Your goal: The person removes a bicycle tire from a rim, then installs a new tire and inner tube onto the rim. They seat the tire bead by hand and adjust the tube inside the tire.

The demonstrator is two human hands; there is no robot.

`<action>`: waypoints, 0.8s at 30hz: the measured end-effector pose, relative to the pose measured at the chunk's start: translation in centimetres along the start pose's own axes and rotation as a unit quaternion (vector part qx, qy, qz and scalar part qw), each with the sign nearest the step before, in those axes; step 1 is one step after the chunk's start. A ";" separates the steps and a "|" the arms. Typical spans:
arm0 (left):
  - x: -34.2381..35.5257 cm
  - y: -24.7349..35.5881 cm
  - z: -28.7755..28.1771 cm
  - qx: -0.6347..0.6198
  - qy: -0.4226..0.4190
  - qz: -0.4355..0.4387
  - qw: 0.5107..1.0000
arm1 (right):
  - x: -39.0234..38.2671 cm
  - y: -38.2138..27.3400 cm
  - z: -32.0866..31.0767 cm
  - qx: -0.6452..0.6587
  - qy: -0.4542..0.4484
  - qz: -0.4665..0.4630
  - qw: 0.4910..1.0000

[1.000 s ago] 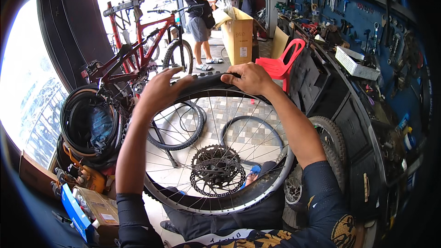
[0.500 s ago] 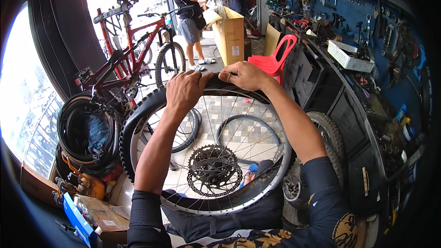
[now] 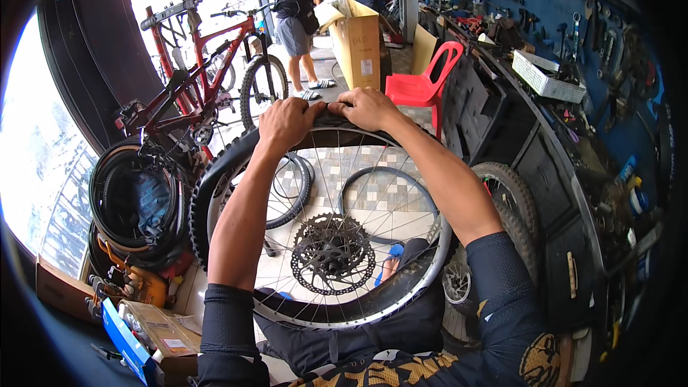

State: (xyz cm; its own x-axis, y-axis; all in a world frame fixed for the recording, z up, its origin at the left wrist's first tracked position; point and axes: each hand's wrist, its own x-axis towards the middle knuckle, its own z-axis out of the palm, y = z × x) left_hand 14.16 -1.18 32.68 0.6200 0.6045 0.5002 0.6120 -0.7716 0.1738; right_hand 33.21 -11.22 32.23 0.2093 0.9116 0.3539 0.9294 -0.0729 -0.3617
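Observation:
A bicycle wheel with a silver rim (image 3: 412, 288) stands upright before me, its lower edge against my lap. Its black knobbly tire (image 3: 228, 156) bulges off the rim along the upper left. At the wheel's top, my left hand (image 3: 288, 125) curls over the tire. Just beside it my right hand (image 3: 367, 109) grips the same tire, the two thumbs almost meeting. Most fingertips are hidden behind the tire. A dark disc rotor (image 3: 333, 272) and cassette (image 3: 330, 233) sit at the hub among thin spokes.
Left stand a red bicycle (image 3: 215, 75) and a pile of tires (image 3: 107, 201). A loose tube (image 3: 387, 175) lies on the tiled floor. Ahead are a cardboard box (image 3: 356, 50), a red chair (image 3: 423, 87) and two people. A cluttered workbench (image 3: 516, 93) runs along the right.
Both hands have stayed on the tire at the top, moving slightly, with the right hand shifting a little left. The wheel has barely shifted, and the view has tilted a little.

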 end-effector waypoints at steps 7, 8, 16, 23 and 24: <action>1.0 -0.5 0.2 -0.001 -0.079 -0.058 0.995 | 0.7 0.0 1.0 0.008 -0.009 0.025 1.000; 1.1 -0.6 0.2 0.005 -0.078 -0.053 0.996 | 0.7 -0.1 1.0 0.007 -0.014 0.029 0.999; 2.7 -1.7 1.1 0.012 -0.132 -0.042 0.990 | 1.8 -0.4 1.6 -0.032 -0.053 0.056 0.997; 2.9 -3.6 -1.3 -0.053 -0.190 -0.014 0.980 | 2.6 0.6 0.4 0.030 -0.090 -0.040 0.995; 2.3 -4.2 -1.9 -0.116 -0.194 -0.006 0.974 | 2.6 0.6 0.1 0.043 -0.122 -0.018 0.991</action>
State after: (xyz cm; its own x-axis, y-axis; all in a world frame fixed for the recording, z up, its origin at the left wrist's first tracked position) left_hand 12.06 3.13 34.75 0.7799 0.6088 0.1455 0.5213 -0.7604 0.3874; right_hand 34.30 -8.88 32.81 0.0873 0.9845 0.1523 0.9030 -0.0136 -0.4295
